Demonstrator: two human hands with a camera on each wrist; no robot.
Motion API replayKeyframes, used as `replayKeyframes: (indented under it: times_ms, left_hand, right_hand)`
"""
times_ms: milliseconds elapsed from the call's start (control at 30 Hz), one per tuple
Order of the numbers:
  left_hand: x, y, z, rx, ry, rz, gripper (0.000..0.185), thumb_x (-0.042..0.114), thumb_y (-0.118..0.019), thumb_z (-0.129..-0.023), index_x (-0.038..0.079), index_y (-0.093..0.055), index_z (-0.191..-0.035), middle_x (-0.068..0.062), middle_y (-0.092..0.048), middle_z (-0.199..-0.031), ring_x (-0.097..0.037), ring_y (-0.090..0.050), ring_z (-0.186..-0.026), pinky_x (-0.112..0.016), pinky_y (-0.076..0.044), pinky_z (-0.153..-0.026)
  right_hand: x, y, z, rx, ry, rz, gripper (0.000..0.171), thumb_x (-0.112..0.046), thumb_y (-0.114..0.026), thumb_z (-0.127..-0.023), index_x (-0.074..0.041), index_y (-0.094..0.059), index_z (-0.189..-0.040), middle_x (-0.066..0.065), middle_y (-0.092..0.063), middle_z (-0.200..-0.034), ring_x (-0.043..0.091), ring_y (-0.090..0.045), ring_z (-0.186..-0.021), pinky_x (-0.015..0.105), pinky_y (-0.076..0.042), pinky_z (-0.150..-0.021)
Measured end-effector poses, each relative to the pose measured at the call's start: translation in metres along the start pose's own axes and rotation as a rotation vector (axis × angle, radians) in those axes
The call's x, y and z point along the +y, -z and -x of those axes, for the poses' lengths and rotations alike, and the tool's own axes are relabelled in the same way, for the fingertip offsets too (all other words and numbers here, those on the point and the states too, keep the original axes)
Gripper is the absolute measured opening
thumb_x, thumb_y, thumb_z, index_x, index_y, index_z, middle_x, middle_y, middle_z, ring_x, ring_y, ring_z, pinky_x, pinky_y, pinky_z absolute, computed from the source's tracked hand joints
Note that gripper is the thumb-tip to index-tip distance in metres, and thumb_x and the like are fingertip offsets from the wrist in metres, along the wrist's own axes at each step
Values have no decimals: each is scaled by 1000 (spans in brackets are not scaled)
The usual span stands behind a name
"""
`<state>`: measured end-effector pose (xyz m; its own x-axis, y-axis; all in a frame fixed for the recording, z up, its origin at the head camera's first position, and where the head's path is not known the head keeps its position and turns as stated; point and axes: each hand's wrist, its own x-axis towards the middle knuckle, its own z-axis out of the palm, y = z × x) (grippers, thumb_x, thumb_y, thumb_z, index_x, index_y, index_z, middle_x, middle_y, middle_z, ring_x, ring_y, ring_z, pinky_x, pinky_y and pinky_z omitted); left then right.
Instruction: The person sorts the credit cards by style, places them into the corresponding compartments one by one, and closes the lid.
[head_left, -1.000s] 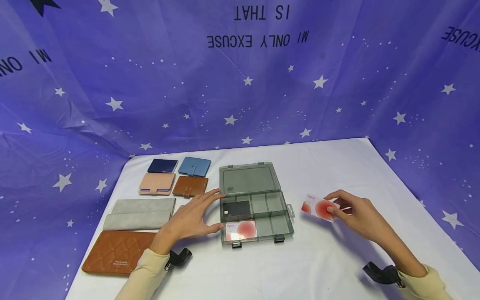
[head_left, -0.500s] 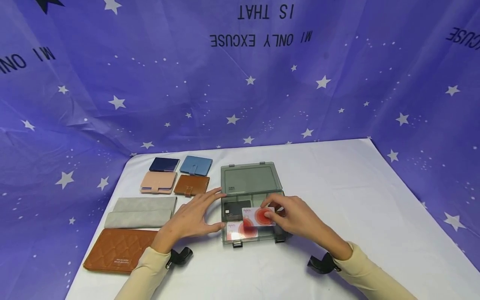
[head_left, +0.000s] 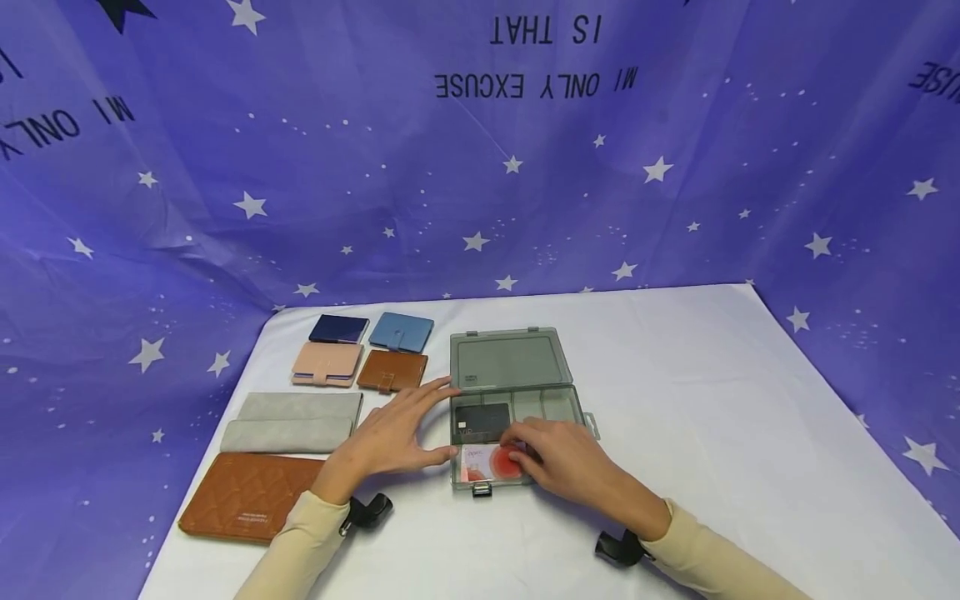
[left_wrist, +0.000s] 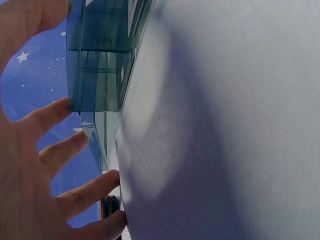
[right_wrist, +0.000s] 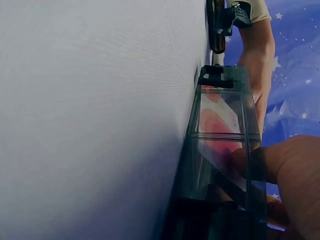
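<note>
I'm getting a bright, evenly lit, sharp head view with soft shadows lying under the hands (head_left: 397,437), while both wrist views are coming through dim, bluish and blurred up close.

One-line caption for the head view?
Right hand lowers a white-and-red card into the open grey plastic compartment box; left hand steadies it.

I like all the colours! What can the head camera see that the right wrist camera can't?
Only the head view shows the wallets laid out at the left, the black card in the box, the open lid and the left hand braced against the box's left side.

Only the right wrist view shows the box's front wall edge-on with its black latch.

Both show the clear grey box, the red-and-white card and the right hand on it.
</note>
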<state>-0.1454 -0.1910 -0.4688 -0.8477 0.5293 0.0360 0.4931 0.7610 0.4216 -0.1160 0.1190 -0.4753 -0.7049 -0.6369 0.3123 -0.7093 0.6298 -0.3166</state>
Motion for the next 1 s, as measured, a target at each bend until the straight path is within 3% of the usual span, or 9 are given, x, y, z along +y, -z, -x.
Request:
replayKeyframes:
  times_ms: [233, 533, 700, 867, 1000]
  left_hand:
    - [1, -2, -3, -7, -6, -7, 88, 68, -73, -91, 31, -45, -165, 3, -33, -176, -41, -41, -154, -75, -53, -91]
    - [2, -1, -2, -16, 7, -10, 90, 70, -73, -90, 33, -44, -166, 3, -32, -176, -41, -40, -155, -75, -53, -91]
    - [1, -1, -2, -17, 3, -6, 89, 70, -73, -90, 32, -44, -165, 2, -32, -176, -41, -40, -155, -75, -53, -92]
    - [2, 4, -5, -35, -6, 16, 84, 66, -73, -93, 28, -47, -164, -4, -33, -176, -44, -40, -155, -75, -49, -102]
    - [4, 10, -10, -40, 36, 122, 74, 57, -65, -103, 19, -47, -164, -17, -35, -173, -47, -39, -154, -71, -41, -114]
  right_hand:
    - [-5, 4, 4, -4, 23, 172, 19, -22, -82, -96, -27, -82, -114, -7, -76, -95, 15, -74, -74, 31, -55, -56]
    - [-12, 5, 6, -61, -25, 259, 23, -31, -77, -100, -29, -84, -122, -3, -67, -82, 13, -63, -61, 27, -43, -46]
    - [-13, 3, 6, -75, -3, 253, 23, -36, -70, -105, -30, -82, -124, -6, -67, -82, 13, -66, -70, 27, -44, -47]
    - [-13, 5, 5, -109, -5, 212, 26, -38, -63, -109, -29, -80, -127, -7, -73, -93, 15, -72, -82, 30, -52, -53]
    - [-5, 15, 1, -64, 0, 146, 27, -41, -61, -110, -28, -81, -122, -8, -77, -98, 14, -74, -87, 32, -56, -57]
